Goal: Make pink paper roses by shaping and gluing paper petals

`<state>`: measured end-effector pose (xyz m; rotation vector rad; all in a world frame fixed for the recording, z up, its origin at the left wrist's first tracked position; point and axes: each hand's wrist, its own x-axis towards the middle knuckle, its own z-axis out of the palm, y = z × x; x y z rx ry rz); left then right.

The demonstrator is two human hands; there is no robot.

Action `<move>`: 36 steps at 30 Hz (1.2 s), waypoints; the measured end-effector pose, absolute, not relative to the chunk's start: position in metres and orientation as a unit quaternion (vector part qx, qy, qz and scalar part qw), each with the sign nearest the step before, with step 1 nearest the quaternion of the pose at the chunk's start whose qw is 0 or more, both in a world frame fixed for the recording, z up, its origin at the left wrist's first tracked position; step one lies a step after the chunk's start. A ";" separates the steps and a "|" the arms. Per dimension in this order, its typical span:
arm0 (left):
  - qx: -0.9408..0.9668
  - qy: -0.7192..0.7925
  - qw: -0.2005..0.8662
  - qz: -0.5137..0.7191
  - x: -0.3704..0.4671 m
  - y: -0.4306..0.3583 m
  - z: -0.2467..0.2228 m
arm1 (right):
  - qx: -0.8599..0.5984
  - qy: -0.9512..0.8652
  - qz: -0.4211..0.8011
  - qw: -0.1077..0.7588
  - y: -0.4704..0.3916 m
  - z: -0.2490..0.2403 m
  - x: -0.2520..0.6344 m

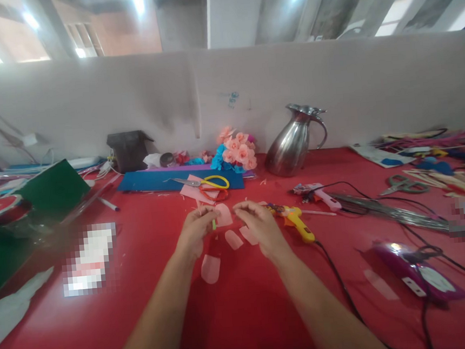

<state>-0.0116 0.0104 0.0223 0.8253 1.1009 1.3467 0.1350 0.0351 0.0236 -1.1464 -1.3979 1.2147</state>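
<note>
My left hand point(197, 231) is closed in a pinch, with a short light-green piece point(214, 225) poking out below the fingertips. Right beside those fingertips is a pink paper petal point(223, 215); whether they grip it too, I cannot tell. Across a small gap, my right hand point(258, 226) is pinched, its fingertips hiding anything in them. Under and between the hands, more pink petals lie on the red table: one rounded petal point(234, 239), another petal point(248, 235) by the right fingers, and a larger petal point(211, 268) nearer me.
A yellow glue gun point(300, 224) lies right of my right hand, its cord running toward me. Behind the hands are yellow-handled scissors point(206, 182), blue sheets point(147, 183) and peach paper flowers point(239, 151). A steel jug point(290, 143) stands behind; a purple extension block point(418, 272) sits right.
</note>
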 end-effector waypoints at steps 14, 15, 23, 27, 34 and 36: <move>0.336 0.495 0.568 0.565 -0.011 0.009 0.024 | -0.443 -0.526 0.597 0.413 0.033 0.027 0.135; 0.334 0.496 0.568 0.565 -0.011 0.009 0.024 | -0.445 -0.528 0.595 0.411 0.033 0.027 0.135; 0.330 0.494 0.575 0.563 -0.011 0.011 0.023 | -0.441 -0.540 0.593 0.402 0.032 0.027 0.134; 0.305 0.488 0.589 0.567 -0.011 0.010 0.024 | -0.442 -0.541 0.599 0.392 0.033 0.025 0.135; 0.311 0.492 0.574 0.576 -0.013 0.012 0.022 | -0.453 -0.544 0.605 0.366 0.031 0.028 0.135; 0.314 0.493 0.572 0.575 -0.013 0.012 0.022 | -0.450 -0.541 0.604 0.374 0.031 0.029 0.135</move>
